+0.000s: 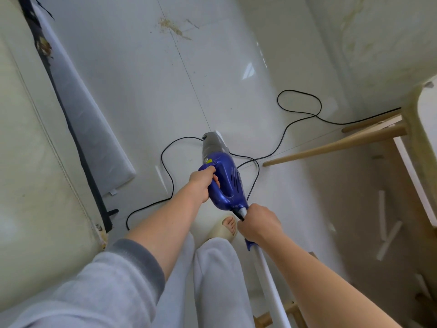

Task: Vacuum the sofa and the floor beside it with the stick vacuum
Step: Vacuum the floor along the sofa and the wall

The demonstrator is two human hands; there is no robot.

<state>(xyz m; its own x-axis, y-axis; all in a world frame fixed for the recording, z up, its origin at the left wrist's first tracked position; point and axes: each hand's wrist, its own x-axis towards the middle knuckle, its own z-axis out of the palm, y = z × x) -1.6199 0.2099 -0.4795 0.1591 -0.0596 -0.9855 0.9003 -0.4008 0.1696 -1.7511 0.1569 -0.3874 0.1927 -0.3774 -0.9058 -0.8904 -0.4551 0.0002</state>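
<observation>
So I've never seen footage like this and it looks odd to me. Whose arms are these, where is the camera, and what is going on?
The camera sits on a person's head and looks down, so you see their own arms. The left hand grips the loop handle of a blue stick vacuum. The right hand holds the white tube where it meets the blue body. The vacuum's grey nose points down at the glossy white floor. Its black cord loops across the tiles. A cream sofa is at left, wooden furniture legs at right. Crumbs lie farther ahead.
</observation>
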